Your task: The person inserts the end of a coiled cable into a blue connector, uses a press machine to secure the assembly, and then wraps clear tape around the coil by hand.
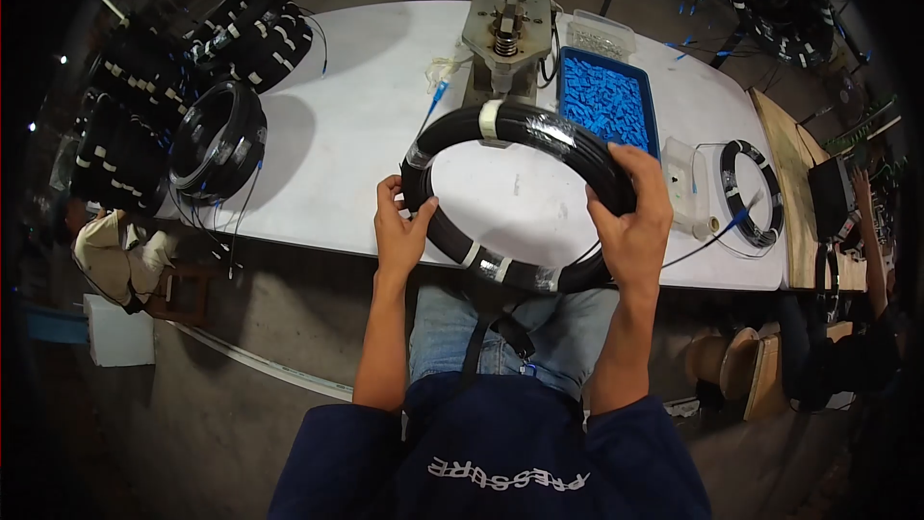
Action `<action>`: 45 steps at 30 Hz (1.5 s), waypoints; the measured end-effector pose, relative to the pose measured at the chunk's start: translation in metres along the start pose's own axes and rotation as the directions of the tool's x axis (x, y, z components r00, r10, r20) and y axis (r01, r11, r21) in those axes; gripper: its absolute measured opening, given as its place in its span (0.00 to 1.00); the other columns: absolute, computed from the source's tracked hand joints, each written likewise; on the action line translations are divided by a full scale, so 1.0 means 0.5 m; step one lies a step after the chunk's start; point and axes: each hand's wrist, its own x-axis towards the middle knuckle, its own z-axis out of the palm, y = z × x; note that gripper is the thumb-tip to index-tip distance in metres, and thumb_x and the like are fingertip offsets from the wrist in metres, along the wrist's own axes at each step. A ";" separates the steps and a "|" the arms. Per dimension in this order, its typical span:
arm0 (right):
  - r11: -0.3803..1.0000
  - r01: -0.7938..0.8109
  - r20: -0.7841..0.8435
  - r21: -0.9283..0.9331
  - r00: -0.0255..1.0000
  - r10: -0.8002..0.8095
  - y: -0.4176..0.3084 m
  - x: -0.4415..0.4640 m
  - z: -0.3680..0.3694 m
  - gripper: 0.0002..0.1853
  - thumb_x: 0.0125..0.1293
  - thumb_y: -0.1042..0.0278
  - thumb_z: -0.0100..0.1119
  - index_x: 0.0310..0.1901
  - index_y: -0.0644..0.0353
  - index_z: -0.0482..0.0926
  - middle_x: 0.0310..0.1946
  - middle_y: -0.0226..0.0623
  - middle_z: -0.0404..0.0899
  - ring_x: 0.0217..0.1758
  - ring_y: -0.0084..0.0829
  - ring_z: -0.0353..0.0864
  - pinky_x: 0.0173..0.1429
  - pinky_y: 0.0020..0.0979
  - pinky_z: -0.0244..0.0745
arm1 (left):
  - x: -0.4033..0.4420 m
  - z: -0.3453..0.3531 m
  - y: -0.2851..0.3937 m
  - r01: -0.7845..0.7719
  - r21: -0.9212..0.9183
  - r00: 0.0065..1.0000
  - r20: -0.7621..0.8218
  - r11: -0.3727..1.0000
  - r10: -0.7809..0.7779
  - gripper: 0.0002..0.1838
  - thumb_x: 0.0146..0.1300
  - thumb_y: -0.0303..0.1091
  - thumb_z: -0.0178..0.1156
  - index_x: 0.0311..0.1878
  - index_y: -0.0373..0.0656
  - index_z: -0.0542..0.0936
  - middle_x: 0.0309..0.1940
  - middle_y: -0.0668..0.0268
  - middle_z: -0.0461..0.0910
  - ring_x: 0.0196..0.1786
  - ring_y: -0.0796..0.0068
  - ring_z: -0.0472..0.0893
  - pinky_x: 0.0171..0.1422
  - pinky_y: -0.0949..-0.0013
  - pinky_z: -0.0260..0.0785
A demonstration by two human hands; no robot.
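Coiled black cable ring (527, 125), gripped at opposite sides by the left hand (399, 239) and right hand (637, 221), over the white counter's (356, 67) near edge. Looks weighty, springy, slick at the film; side holds suit it. Long axis runs left-right; one blue-tipped end (438, 93) points away, another (739, 217) rightward.

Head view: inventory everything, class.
Held coil: 1, black, in hands
Table: 1, white, centre
Press: 1, grey, far edge
Tray: 1, blue, beside press
Clips: many, blue, in tray
Tubs: 2, clear, by tray
Small coil: 1, black, right
Stacked coils: several, black, table left
Far coils: several, black, upper right
Box: 1, white, left
Person: 1, dark clothes, right
Jeans: 1, blue, below
Shirt: 1, navy, bottom
Left hand: 1, bare, coil's left
Right hand: 1, bare, coil's right
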 end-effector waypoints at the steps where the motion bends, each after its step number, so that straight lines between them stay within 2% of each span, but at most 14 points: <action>1: 1.000 0.018 0.009 -0.002 1.000 -0.018 -0.010 0.017 0.006 0.27 0.48 0.85 0.64 0.54 0.62 0.78 0.51 0.45 0.77 0.54 0.47 0.78 0.59 0.39 0.73 | 0.013 -0.003 0.006 -0.018 -0.035 1.000 -0.010 0.999 0.018 0.30 0.60 0.26 0.69 0.61 0.31 0.64 0.54 0.50 0.74 0.46 0.68 0.79 0.39 0.71 0.78; 7: 0.960 0.249 0.141 -0.124 0.963 -0.232 -0.022 0.080 0.059 0.31 0.43 0.86 0.65 0.55 0.58 0.79 0.52 0.40 0.77 0.57 0.45 0.74 0.62 0.40 0.72 | 0.059 -0.011 -0.079 0.068 -0.045 0.997 -0.021 0.997 -0.069 0.27 0.63 0.31 0.67 0.59 0.28 0.66 0.49 0.52 0.79 0.47 0.68 0.82 0.48 0.68 0.76; 10: 0.953 0.272 0.157 -0.134 0.955 -0.251 -0.012 0.100 0.105 0.32 0.45 0.84 0.65 0.57 0.53 0.79 0.52 0.34 0.78 0.55 0.42 0.75 0.60 0.38 0.73 | 0.052 -0.002 -0.142 0.029 -0.208 0.998 -0.043 0.978 -0.039 0.27 0.63 0.32 0.68 0.58 0.29 0.67 0.49 0.53 0.79 0.46 0.71 0.81 0.49 0.70 0.74; 14: 0.950 0.261 0.186 -0.169 0.955 -0.230 -0.017 0.125 0.145 0.31 0.48 0.81 0.65 0.58 0.51 0.79 0.52 0.32 0.79 0.54 0.39 0.76 0.60 0.37 0.73 | 0.064 -0.016 -0.144 0.185 -0.174 0.982 0.001 0.967 -0.188 0.28 0.62 0.33 0.70 0.58 0.32 0.68 0.48 0.59 0.79 0.48 0.74 0.79 0.49 0.71 0.71; 16: 0.933 0.287 0.189 -0.216 0.950 -0.248 -0.013 0.130 0.156 0.29 0.50 0.80 0.64 0.58 0.51 0.79 0.52 0.31 0.79 0.55 0.38 0.76 0.60 0.36 0.73 | 0.082 -0.032 -0.132 0.244 -0.179 0.970 0.038 0.953 -0.241 0.32 0.60 0.33 0.72 0.61 0.32 0.66 0.49 0.59 0.77 0.51 0.73 0.78 0.54 0.72 0.71; 20: 0.922 0.330 0.166 -0.204 0.939 -0.300 0.001 0.127 0.160 0.29 0.51 0.79 0.63 0.59 0.52 0.79 0.53 0.33 0.79 0.58 0.39 0.76 0.62 0.38 0.73 | 0.135 -0.043 -0.050 0.135 -0.317 0.988 -0.025 0.939 -0.150 0.44 0.56 0.31 0.75 0.69 0.36 0.57 0.54 0.57 0.74 0.54 0.69 0.77 0.56 0.71 0.72; 25: 0.861 0.462 0.154 -0.214 0.886 -0.437 0.000 0.118 0.141 0.28 0.54 0.78 0.63 0.60 0.57 0.78 0.58 0.37 0.78 0.65 0.43 0.74 0.68 0.39 0.71 | 0.187 -0.020 -0.030 0.123 -0.087 0.989 0.093 0.989 -0.115 0.13 0.61 0.30 0.67 0.47 0.37 0.79 0.34 0.70 0.78 0.40 0.78 0.77 0.49 0.71 0.69; 30: 0.802 0.596 -0.222 0.043 0.788 -0.574 0.045 0.020 0.123 0.26 0.51 0.83 0.68 0.54 0.60 0.79 0.55 0.47 0.78 0.61 0.49 0.76 0.62 0.44 0.75 | 0.172 -0.024 -0.028 0.057 -0.097 0.994 0.094 0.994 -0.047 0.11 0.60 0.26 0.63 0.45 0.38 0.76 0.34 0.70 0.75 0.37 0.79 0.74 0.45 0.71 0.68; 32: 0.879 0.461 -0.449 -0.118 0.765 -0.461 0.085 -0.035 0.117 0.30 0.51 0.78 0.72 0.58 0.59 0.73 0.57 0.47 0.73 0.58 0.45 0.74 0.57 0.40 0.74 | 0.164 -0.035 -0.038 0.138 -0.095 0.989 0.063 0.986 -0.132 0.09 0.59 0.26 0.62 0.43 0.38 0.76 0.33 0.70 0.74 0.35 0.79 0.72 0.43 0.71 0.67; 34: 0.984 0.151 -0.505 -0.089 0.845 -0.176 0.123 -0.049 0.115 0.37 0.50 0.74 0.74 0.63 0.59 0.67 0.59 0.46 0.68 0.59 0.40 0.70 0.55 0.37 0.70 | 0.160 -0.042 -0.071 0.142 -0.136 0.989 0.049 0.980 -0.136 0.08 0.59 0.26 0.63 0.41 0.39 0.75 0.32 0.69 0.74 0.34 0.79 0.72 0.42 0.70 0.67; 35: 1.000 -0.011 -0.450 0.013 0.893 0.015 0.141 -0.051 0.118 0.42 0.51 0.69 0.76 0.66 0.61 0.64 0.62 0.48 0.66 0.64 0.41 0.67 0.58 0.38 0.69 | 0.157 -0.045 -0.089 0.176 -0.155 0.984 0.057 0.972 -0.169 0.08 0.59 0.27 0.63 0.40 0.39 0.75 0.31 0.69 0.75 0.34 0.78 0.73 0.41 0.70 0.67; 40: 0.950 -0.289 -0.123 0.118 0.945 0.303 0.203 -0.040 0.170 0.56 0.47 0.55 0.82 0.73 0.64 0.56 0.66 0.52 0.61 0.70 0.47 0.62 0.74 0.45 0.58 | 0.137 -0.034 -0.139 0.233 -0.260 0.972 0.084 0.937 -0.219 0.07 0.59 0.27 0.63 0.38 0.41 0.75 0.28 0.68 0.76 0.31 0.77 0.76 0.39 0.70 0.69; 43: 0.969 -0.219 -0.088 0.118 0.969 0.230 0.204 -0.022 0.186 0.56 0.48 0.57 0.82 0.73 0.64 0.55 0.64 0.54 0.67 0.68 0.46 0.69 0.71 0.41 0.63 | 0.125 -0.027 -0.114 0.205 -0.234 0.979 0.064 0.950 -0.195 0.07 0.60 0.27 0.63 0.38 0.41 0.75 0.28 0.68 0.75 0.30 0.77 0.75 0.38 0.70 0.69; 45: 0.811 -0.481 0.113 0.333 0.875 0.472 0.199 -0.019 0.176 0.49 0.53 0.64 0.77 0.72 0.66 0.58 0.58 0.54 0.76 0.60 0.45 0.78 0.66 0.37 0.70 | 0.120 -0.026 -0.107 0.188 -0.221 0.982 0.052 0.957 -0.181 0.07 0.59 0.28 0.63 0.38 0.40 0.75 0.27 0.68 0.75 0.30 0.77 0.75 0.38 0.70 0.69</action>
